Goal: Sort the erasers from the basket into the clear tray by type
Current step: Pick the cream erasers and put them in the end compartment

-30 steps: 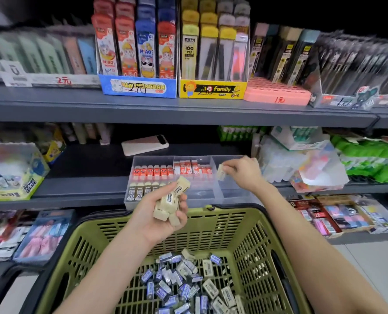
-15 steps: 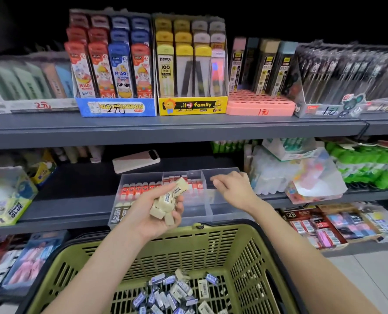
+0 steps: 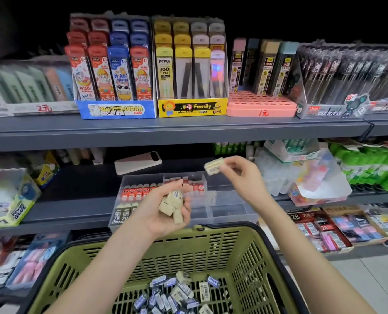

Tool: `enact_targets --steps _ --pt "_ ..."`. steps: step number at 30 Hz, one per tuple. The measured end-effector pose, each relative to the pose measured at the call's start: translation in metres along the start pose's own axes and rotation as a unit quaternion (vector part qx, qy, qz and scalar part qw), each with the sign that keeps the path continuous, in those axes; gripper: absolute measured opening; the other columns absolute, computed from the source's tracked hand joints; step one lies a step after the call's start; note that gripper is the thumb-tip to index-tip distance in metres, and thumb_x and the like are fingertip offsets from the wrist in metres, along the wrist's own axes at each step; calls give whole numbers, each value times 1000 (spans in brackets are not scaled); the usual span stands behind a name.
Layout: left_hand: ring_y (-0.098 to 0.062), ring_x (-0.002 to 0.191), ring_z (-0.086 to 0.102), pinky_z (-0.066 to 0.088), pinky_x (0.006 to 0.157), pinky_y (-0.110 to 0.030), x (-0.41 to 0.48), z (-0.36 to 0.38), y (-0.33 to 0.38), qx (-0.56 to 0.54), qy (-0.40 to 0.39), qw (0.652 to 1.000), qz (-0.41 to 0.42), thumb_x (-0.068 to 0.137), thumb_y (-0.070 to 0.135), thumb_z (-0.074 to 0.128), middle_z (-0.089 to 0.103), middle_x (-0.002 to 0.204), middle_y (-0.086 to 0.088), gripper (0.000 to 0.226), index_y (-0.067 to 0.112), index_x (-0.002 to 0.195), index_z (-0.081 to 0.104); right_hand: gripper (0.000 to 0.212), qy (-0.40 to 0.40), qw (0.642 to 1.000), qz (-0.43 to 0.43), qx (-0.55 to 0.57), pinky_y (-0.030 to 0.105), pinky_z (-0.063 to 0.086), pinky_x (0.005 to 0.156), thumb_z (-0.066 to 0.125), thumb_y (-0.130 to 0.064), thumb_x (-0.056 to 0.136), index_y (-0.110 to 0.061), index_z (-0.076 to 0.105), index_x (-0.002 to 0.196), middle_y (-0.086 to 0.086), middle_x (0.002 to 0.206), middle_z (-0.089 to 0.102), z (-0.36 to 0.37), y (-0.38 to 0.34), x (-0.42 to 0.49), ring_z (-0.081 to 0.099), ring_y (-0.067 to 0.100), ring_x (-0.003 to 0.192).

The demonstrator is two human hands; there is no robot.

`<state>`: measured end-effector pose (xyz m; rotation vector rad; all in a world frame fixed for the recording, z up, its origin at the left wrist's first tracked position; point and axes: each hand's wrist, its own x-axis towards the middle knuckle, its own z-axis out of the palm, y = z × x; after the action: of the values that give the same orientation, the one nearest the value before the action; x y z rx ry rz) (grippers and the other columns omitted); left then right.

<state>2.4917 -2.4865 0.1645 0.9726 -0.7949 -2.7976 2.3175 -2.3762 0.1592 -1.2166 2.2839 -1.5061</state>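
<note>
My left hand [image 3: 165, 210] grips a bunch of cream erasers [image 3: 172, 206] above the front edge of the clear tray [image 3: 231, 211]. My right hand [image 3: 240, 175] pinches one cream eraser [image 3: 213, 166] over the tray's back right part. The tray sits on the middle shelf and holds rows of red-sleeved erasers [image 3: 141, 191] and dark 2B erasers [image 3: 122, 214] on its left side. Its right compartments look bare. Below, the green basket [image 3: 211, 248] holds several loose erasers [image 3: 177, 293], cream ones and blue-sleeved ones.
A pink phone-like slab [image 3: 137, 163] lies on the shelf behind the tray. Display boxes of pencil leads [image 3: 191, 107] line the upper shelf. A glue box [image 3: 9, 200] stands left, plastic packs [image 3: 313, 177] right. More eraser packs [image 3: 337, 227] fill the lower shelf.
My right hand now pinches a cream eraser, raised slightly over the tray's back right; half a second ago I saw no eraser in it. My left hand keeps its bunch.
</note>
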Motion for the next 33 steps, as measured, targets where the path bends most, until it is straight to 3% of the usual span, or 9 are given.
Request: enact_targets --steps 3,5,8,14,19,25,29,31,33 --pt "-17 50 53 48 43 -23 -1 0 0 -24 45 999 6 69 27 72 57 66 -8 27 2 75 67 25 -22 968 35 -249 34 46 88 59 -32 90 -17 68 108 0 99 72 -1 24 20 64 19 96" --pt "-18 51 53 49 44 -23 -1 0 -2 -34 58 998 7 74 32 71 58 66 -9 32 0 76 65 26 -75 945 36 -317 32 40 90 58 -35 90 -23 68 110 -1 101 72 8 34 26 61 22 103" --pt "-19 52 53 50 44 -25 -1 -1 -2 -52 72 996 6 85 35 64 58 69 -10 37 -1 78 64 25 -105 948 33 -298 35 34 98 56 -37 90 -28 67 110 -4 105 70 16 40 32 57 21 109" --pt "-19 57 52 50 43 -26 0 -3 -2 -60 80 995 8 88 28 61 57 74 -11 32 -3 86 65 24 -75 946 9 -314 41 30 105 56 -39 90 -32 68 110 -7 112 69 21 48 40 53 21 114" --pt "-20 54 53 50 41 -26 0 -5 -1 -56 82 995 9 85 27 63 57 72 -11 33 -5 81 68 20 -167 947 34 -271 39 25 106 53 -33 92 -32 71 102 -11 112 68 29 56 38 57 13 109" --pt "-20 58 53 51 43 -26 1 -3 -1 -65 75 995 3 75 24 68 58 78 -10 30 5 95 58 31 -203 944 61 -255 42 20 108 38 -30 98 -28 68 107 -9 122 63 28 62 37 51 17 118" --pt "-20 58 55 51 44 -27 4 -2 -3 -62 74 995 7 69 26 73 59 80 -9 35 6 94 58 34 -141 942 19 -305 41 26 102 35 -34 100 -21 64 111 0 113 67 25 46 27 55 24 111" --pt "-20 60 56 52 45 -28 5 -2 -4 -64 78 995 13 69 27 75 59 80 -9 36 6 93 58 30 -84 969 -45 -227 39 34 97 44 -40 96 -24 68 104 -6 102 70 24 26 13 58 15 100" --pt "-20 61 57 52 45 -28 7 -2 -5 -64 80 994 23 67 28 77 60 78 -9 37 6 91 58 29 -80 987 -100 -96 35 36 96 56 -50 85 -29 71 100 -18 97 68 25 1 -8 54 3 97"
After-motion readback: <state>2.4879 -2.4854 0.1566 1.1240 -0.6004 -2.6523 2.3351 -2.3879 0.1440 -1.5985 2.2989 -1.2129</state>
